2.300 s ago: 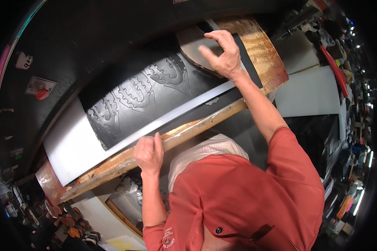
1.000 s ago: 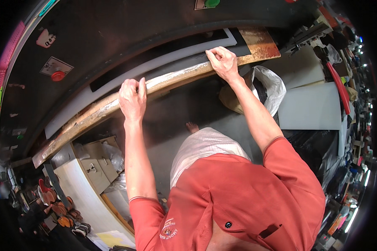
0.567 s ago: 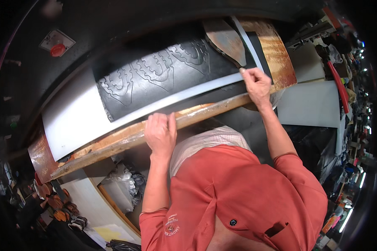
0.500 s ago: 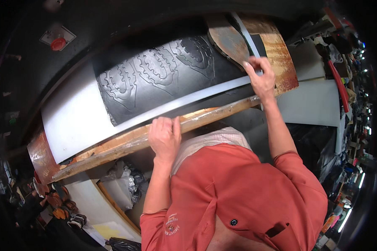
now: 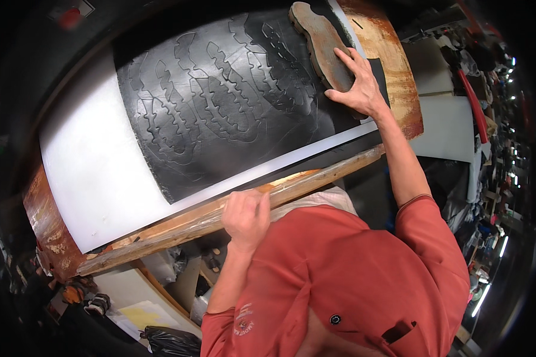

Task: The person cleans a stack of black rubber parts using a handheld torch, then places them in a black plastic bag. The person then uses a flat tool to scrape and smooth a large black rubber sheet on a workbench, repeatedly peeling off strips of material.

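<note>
1. One sole-shaped plate (image 5: 320,41), grey-brown and worn, lies at one o'clock on the black sheet (image 5: 220,169), its long axis running from eleven to five o'clock.
2. The right hand (image 5: 358,88) rests over its near end, fingers spread and thumb apart, touching rather than clenched around it. The step in hand looks to be positioning this plate beside the toothed outlines pressed into the sheet.
3. Shifting it next would, I judge, call for light, even finger pressure, keeping the plate's edge clear of the nearest outline.
4. Under the sheet is a white board (image 5: 92,166), bare toward nine o'clock; both lie over the wooden bench (image 5: 393,59), which shows beyond at two o'clock.
5. The left hand (image 5: 247,219), at seven o'clock, is curled at the bench's wooden front rail (image 5: 312,184); it is blurred, so I cannot tell whether its fingers grip.
6. Farther out, a red button (image 5: 70,18) sits at ten o'clock, a black bag (image 5: 171,341) at seven.
</note>
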`<state>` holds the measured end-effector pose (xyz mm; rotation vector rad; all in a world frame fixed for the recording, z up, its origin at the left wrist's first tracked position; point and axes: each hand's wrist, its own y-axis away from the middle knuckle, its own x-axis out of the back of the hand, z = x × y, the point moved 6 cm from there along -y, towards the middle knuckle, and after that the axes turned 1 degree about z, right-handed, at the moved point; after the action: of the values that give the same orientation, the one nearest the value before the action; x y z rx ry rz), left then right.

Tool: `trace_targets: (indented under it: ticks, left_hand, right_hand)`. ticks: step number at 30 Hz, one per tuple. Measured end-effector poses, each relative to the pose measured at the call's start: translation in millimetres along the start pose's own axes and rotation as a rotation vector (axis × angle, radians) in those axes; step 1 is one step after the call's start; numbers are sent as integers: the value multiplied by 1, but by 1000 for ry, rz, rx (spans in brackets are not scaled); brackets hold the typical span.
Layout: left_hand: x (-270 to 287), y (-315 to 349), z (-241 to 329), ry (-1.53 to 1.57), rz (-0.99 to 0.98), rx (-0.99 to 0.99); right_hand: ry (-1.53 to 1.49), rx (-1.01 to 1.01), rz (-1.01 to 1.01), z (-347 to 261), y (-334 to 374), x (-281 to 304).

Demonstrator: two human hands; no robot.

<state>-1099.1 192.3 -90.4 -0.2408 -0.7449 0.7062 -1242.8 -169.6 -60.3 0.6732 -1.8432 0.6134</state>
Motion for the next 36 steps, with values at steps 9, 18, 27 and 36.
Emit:
trace_targets:
  ticks: [9,18,27,36]
  left_hand:
    - [43,-4,5,-138,194,-55]
    - [86,-18,-58,-132,382,634]
    - [110,-26,-104,390,406,994]
    - [87,-35,-86,537,390,897]
  right_hand:
    - [-1335,-154,80,60,7,30]
    - [-789,-300,336,178,63,59]
    - [5,-271,367,154,65,56]
    - [-726,699,94,-211,42,-37]
